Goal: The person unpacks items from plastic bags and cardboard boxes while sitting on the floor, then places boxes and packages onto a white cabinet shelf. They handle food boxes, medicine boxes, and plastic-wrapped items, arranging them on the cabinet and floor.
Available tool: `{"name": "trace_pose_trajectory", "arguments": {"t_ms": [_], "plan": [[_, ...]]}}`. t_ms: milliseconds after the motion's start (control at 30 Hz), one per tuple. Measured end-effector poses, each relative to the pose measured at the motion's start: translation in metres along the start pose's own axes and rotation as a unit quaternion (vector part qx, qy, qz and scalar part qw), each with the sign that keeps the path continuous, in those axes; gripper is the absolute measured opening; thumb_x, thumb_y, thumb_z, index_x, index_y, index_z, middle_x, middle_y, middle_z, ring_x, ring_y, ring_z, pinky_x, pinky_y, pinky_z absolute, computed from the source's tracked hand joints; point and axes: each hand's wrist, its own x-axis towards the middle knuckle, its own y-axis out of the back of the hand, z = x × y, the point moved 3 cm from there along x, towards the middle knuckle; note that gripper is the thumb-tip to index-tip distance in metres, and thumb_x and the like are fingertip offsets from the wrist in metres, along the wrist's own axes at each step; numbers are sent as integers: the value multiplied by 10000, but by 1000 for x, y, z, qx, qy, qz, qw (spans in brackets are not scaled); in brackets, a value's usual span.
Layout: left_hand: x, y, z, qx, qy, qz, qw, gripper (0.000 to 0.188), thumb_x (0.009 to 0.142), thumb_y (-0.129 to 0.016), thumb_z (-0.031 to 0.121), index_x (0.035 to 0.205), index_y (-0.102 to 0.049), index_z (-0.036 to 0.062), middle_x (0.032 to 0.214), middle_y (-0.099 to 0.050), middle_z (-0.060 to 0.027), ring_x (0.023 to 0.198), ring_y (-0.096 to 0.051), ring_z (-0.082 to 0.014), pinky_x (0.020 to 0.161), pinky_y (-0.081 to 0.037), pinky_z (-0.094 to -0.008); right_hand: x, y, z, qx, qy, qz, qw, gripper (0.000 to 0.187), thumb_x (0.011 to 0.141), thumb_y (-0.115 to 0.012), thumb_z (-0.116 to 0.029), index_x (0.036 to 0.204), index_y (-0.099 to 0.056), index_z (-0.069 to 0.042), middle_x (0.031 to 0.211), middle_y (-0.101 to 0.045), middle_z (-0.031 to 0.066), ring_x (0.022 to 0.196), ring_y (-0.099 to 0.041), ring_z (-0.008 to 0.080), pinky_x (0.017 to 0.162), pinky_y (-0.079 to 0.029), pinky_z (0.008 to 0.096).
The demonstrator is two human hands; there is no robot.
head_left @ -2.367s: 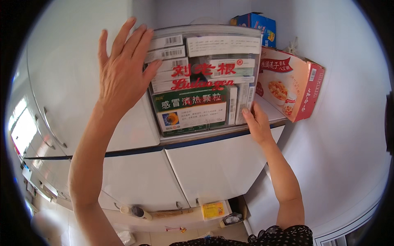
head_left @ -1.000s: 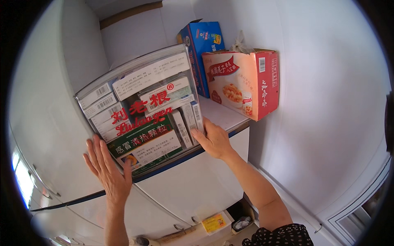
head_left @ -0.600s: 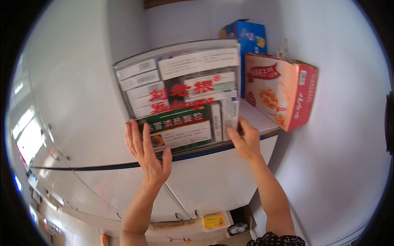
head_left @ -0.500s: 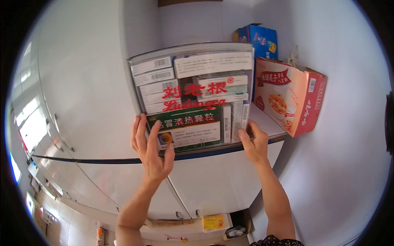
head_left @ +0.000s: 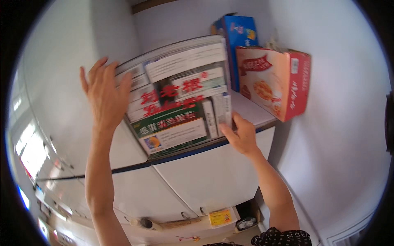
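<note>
- Clear case (head_left: 180,97): stands upright in front of the person I am watching, between the two hands; its lower edge lies along the front edge of the shelf (head_left: 253,110). Red lettering crosses its see-through front.
- Contents of the case: a green box (head_left: 174,128) with a white panel at the bottom, narrow upright boxes (head_left: 210,119) to the right of it, and pale flat boxes (head_left: 191,60) above.
- Left hand (head_left: 106,93): raised at the upper left edge of the case, its grip wide, the fingers spread and the thumb lying over the front. I cannot tell how firmly it presses there; the hand is slightly blurred.
- Right hand (head_left: 243,134): at the lower right edge of the case, its grip narrow, the thumb on the front and the fingers around the side, holding that edge.
- Carton (head_left: 262,78): pink and red, with food pictured on its front; sits on the shelf, to the right of the case and apart from it.
- Blue box (head_left: 243,36): tall, behind the case and the carton.
- Pale bag (head_left: 274,43): shows just above the carton, too blurred for detail.
- White doors (head_left: 215,172): close the cabinet below the shelf.
- Yellow box (head_left: 220,218): lower down, beyond the doors, beside a dark open container (head_left: 251,211).
- Sleeve (head_left: 281,238): black with pale dots, at the right upper arm.
</note>
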Motion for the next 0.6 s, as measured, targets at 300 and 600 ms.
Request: {"name": "trace_pose_trajectory", "arguments": {"t_ms": [300, 600], "plan": [[-2, -3, -20, -120, 85, -8, 989, 220, 904, -508, 180, 995, -631, 21, 1126, -590, -126, 1100, -534, -260, 1061, -306, -420, -8, 5, 9, 97, 77, 121, 985, 409, 780, -686, -297, 1040, -633, 14, 827, -673, 148, 706, -667, 251, 650, -517, 335], [-26, -9, -7, -331, 131, 60, 933, 424, 929, -462, 195, 1324, -444, 42, 1399, -415, -124, 1295, -369, -235, 1091, -242, -358, -13, 9, 17, 45, 180, 164, 969, 378, 790, -657, -315, 1038, -613, -33, 871, -636, 101, 788, -584, 263, 751, -421, 369]]}}
